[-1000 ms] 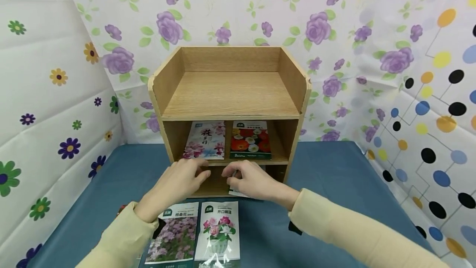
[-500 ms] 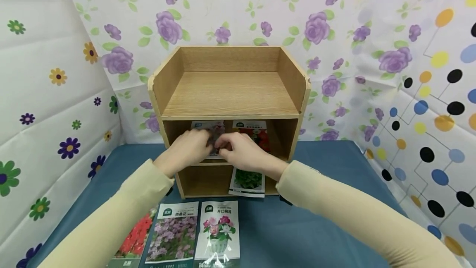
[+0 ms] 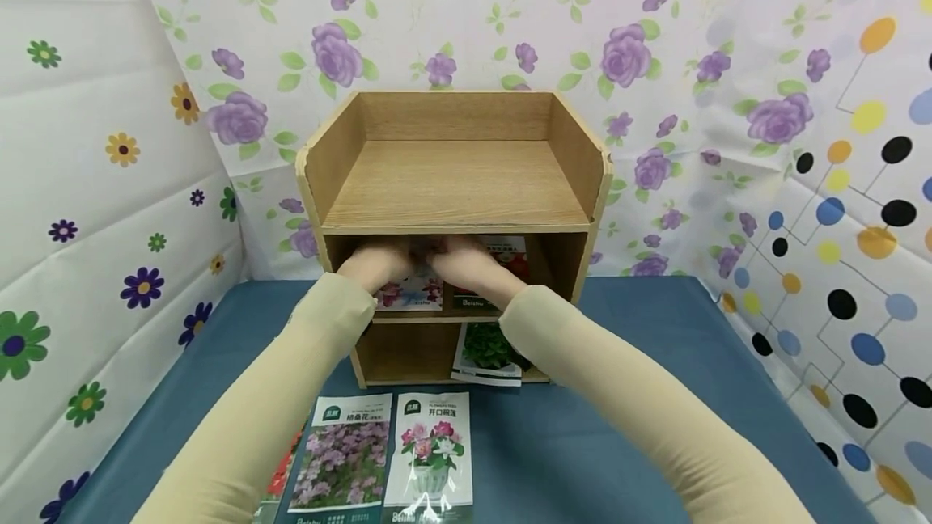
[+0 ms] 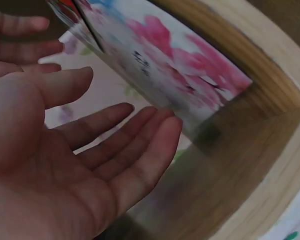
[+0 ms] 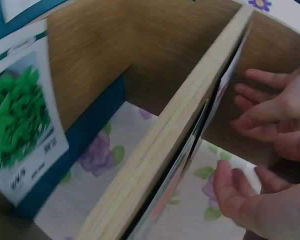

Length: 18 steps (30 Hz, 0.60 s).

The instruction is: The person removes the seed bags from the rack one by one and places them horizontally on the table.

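Both hands reach into the middle compartment of a wooden shelf unit (image 3: 459,229). My left hand (image 4: 115,175) has its fingers loosely extended near a white seed packet with pink blossoms (image 4: 175,60), and no object shows in its grasp. Beside it, my right hand (image 5: 265,205) has relaxed fingers apart from the packets' edges and holds nothing visible. In the head view the hands partly cover the pink-blossom packet (image 3: 408,296) and a red-flower seed packet (image 3: 513,259); the shelf above shades the fingertips.
A green-leaf seed packet (image 3: 486,348) leans out of the bottom compartment. On the blue cloth (image 3: 553,459) in front lie a purple-flower packet (image 3: 341,459), a potted-flower packet (image 3: 428,455) and a red-flower packet (image 3: 280,475) partly under the left sleeve. Patterned sheets (image 3: 451,14) surround the table.
Both hands have moved up and forward, from before the lower compartment into the middle one, past the packets' front edges. The green-leaf packet, earlier mostly covered, is now in sight.
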Motion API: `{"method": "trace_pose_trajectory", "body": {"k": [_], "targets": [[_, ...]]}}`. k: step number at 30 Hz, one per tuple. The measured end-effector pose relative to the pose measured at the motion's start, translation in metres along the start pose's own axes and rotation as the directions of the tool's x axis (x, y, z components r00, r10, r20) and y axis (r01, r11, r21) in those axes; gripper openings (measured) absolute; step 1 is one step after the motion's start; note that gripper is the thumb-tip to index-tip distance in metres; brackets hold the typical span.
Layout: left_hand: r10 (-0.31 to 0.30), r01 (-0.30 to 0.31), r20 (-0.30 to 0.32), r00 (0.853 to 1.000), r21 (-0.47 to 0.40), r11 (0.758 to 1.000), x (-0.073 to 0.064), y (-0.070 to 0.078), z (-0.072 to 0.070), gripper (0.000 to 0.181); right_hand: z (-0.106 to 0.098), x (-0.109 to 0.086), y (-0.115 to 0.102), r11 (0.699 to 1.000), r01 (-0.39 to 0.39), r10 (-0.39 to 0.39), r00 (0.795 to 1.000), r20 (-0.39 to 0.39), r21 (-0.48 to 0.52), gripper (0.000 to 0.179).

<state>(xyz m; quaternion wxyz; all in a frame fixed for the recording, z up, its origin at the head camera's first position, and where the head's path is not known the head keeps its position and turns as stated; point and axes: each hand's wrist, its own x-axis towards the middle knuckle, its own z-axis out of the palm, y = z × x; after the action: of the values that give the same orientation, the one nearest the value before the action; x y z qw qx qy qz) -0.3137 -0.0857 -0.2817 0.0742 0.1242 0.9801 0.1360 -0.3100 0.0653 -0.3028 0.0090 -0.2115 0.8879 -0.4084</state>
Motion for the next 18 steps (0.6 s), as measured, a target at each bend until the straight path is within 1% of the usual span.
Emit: {"method": "trace_pose_trajectory", "body": {"k": [2, 3, 4, 5, 7, 9, 10, 12, 13, 18], "targets": [[-0.043, 0.044, 0.014, 0.999, -0.012, 0.999, 0.002, -0.005, -0.002, 0.056, 0.003, 0.005, -0.001, 0.997, -0.052, 0.053, 0.998, -0.015, 0.061, 0.054], [-0.066, 0.066, 0.022, 0.998, -0.017, 0.998, 0.002, -0.006, -0.003, 0.055, 0.003, 0.007, -0.002, 0.988, -0.097, 0.099, 0.995, -0.012, 0.119, 0.054], [-0.087, 0.088, 0.032, 0.996, -0.030, 0.996, 0.002, -0.008, -0.003, 0.055, 0.004, 0.009, -0.002, 0.973, -0.145, 0.149, 0.989, -0.010, 0.179, 0.054], [-0.110, 0.112, 0.038, 0.993, -0.038, 0.993, 0.002, -0.009, -0.004, 0.055, 0.004, 0.010, -0.003, 0.952, -0.193, 0.200, 0.980, -0.004, 0.237, 0.054], [-0.145, 0.147, 0.034, 0.989, -0.068, 0.987, 0.002, -0.010, -0.006, 0.055, 0.005, 0.014, -0.003, 0.893, -0.293, 0.307, 0.952, 0.014, 0.340, 0.052], [-0.174, 0.175, 0.020, 0.985, -0.107, 0.979, 0.001, -0.009, -0.008, 0.057, 0.005, 0.018, -0.004, 0.840, -0.361, 0.382, 0.924, 0.032, 0.406, 0.050], [-0.191, 0.192, 0.017, 0.981, -0.122, 0.974, 0.000, -0.009, -0.008, 0.058, 0.004, 0.019, -0.004, 0.818, -0.386, 0.409, 0.912, 0.040, 0.427, 0.049], [-0.198, 0.197, 0.005, 0.980, -0.138, 0.971, -0.001, -0.008, -0.009, 0.060, 0.004, 0.021, -0.004, 0.784, -0.417, 0.447, 0.893, 0.048, 0.459, 0.046], [-0.199, 0.197, 0.000, 0.980, -0.136, 0.971, -0.002, -0.008, -0.010, 0.060, 0.004, 0.022, -0.005, 0.773, -0.423, 0.455, 0.889, 0.051, 0.472, 0.044], [-0.185, 0.183, -0.004, 0.983, -0.120, 0.976, -0.003, -0.008, -0.015, 0.059, 0.003, 0.024, -0.008, 0.725, -0.432, 0.469, 0.880, 0.075, 0.536, 0.024]]}}
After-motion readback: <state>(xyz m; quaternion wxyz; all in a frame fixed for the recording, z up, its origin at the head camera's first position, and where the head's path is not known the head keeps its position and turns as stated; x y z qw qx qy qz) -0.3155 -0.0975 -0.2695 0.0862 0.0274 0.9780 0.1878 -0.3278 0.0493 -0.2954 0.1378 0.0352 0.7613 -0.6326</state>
